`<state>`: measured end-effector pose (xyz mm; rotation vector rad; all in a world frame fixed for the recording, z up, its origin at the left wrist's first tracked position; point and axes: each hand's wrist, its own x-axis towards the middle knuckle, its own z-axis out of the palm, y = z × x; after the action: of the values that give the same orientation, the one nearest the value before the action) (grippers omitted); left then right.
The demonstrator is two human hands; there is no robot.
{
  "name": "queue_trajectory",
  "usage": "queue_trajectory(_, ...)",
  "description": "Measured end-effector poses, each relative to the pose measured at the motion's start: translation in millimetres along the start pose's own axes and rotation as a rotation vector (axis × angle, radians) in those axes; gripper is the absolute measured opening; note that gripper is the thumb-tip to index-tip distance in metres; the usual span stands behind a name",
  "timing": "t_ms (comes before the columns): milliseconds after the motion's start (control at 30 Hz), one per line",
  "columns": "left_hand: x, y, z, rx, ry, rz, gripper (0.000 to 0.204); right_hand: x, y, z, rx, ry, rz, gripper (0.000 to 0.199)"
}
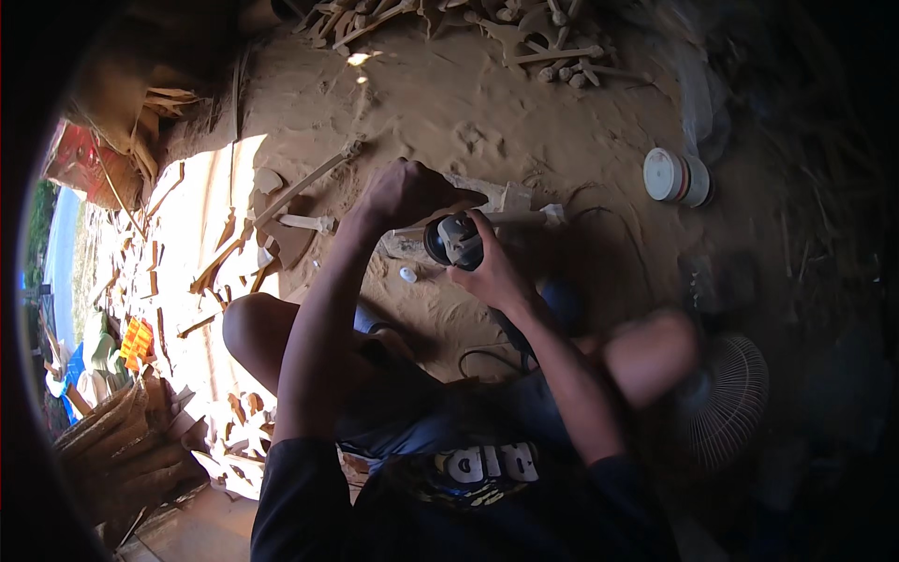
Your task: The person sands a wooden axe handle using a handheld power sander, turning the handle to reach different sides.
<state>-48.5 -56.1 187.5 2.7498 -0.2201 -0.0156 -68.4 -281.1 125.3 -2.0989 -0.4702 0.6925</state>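
An angle grinder [459, 241] with a dark round head is in my right hand [492, 272], whose fingers are wrapped round its body. Just above and left of it, my left hand [407, 192] is closed, and a thin brownish shape sticks out from it to the right over the grinder. Whether that is a finger or a held piece I cannot make out. Under and beyond the grinder lies a pale block [403, 245] on the sandy ground. A long pale bone-like piece [520, 217] rests across there, partly hidden by my hands and the tool.
Bone-like pieces [552, 51] are heaped at the far edge, and more [304, 192] lie at the left in sunlight. A white tub [667, 176] lies at the right. Nearer are a wire fan guard [729, 403], a small white cap [407, 274] and a dark cable [482, 354].
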Motion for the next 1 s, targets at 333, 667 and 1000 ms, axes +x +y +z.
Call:
queue_trajectory(333, -2, -17, 9, -0.035, 0.063, 0.184, 0.020, 24, 64, -22, 0.082, 0.319, 0.001, 0.102)
queue_trajectory(667, -3, -5, 3, -0.078, 0.104, 0.239, 0.023, 38, 127, -79, -0.171, 0.552, 0.160, 0.099)
queue_trajectory(1000, -7, 13, 54, -0.716, 0.855, -0.614, 0.063, 4, 71, -71, 0.039, 0.488, -0.070, 0.102)
